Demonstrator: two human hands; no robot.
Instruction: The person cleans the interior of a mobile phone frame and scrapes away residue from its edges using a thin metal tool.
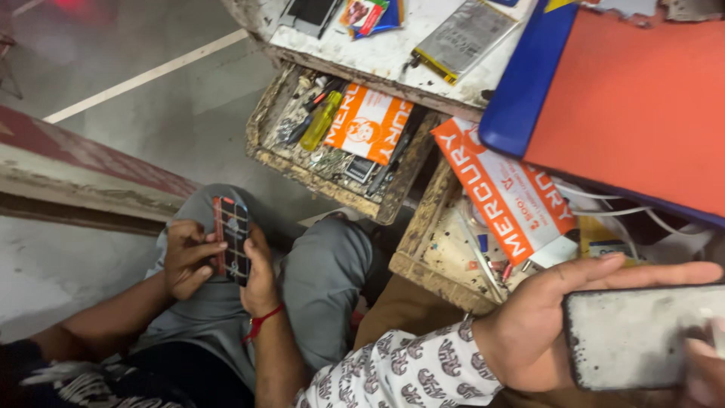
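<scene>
Grips the flat grey panel (634, 340) in the left hand (529, 332): thumb laid along the upper edge, palm and curled fingers cupped behind and beneath, so that the scuffed face stays turned up towards the eyes. Holds it low at the right of the view, just in front of the nearer open drawer (434, 264) and clear of its contents.

Meets the panel's right end with the right hand (706, 374), apparently to steady it. Shows only a corner of that hand at the frame edge; cannot tell whether those fingers clench or merely rest.

Keeps both drawers pulled out beneath the stained worktop (393, 53), presumably for reach:
- nearer drawer: orange-and-white packet (506, 189) laid slantwise across it, white cables (604, 204) beside.
- farther drawer (264, 151): a second orange packet (370, 121), a yellow-handled screwdriver (321, 121) and small loose parts.

Rests a red-and-blue folder (634, 98) on the worktop edge, overhanging the nearer drawer. Leaves a silver battery pouch (462, 38) flat on the worktop.

To the left, seats a co-worker in grey trousers, a phone (232, 238) upright between that person's two hands (189, 257), thumbs at its edges, a red thread (260, 321) around one wrist. Well apart from the panel.
</scene>
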